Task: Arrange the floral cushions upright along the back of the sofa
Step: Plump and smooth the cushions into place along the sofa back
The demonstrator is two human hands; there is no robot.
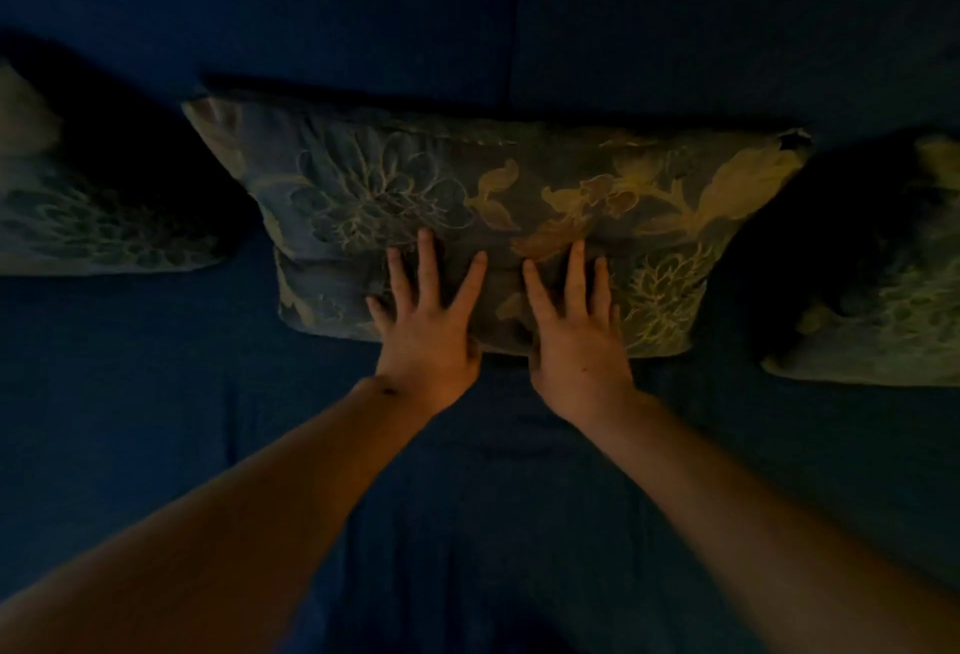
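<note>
The light is dim. A wide floral cushion [493, 185], blue-grey with yellow flowers, leans against the back of the dark blue sofa [675, 29] in the middle of the view. My left hand [426, 320] and my right hand [576, 331] lie flat on its lower front, fingers spread, side by side. Neither hand grips the fabric. A second floral cushion [93, 222] leans at the far left and a third floral cushion [878, 305] at the far right, both cut off by the frame edges.
The blue seat of the sofa [156, 393] stretches below the cushions toward me. A seam [514, 29] divides the backrest above the middle cushion. Dark gaps separate the cushions.
</note>
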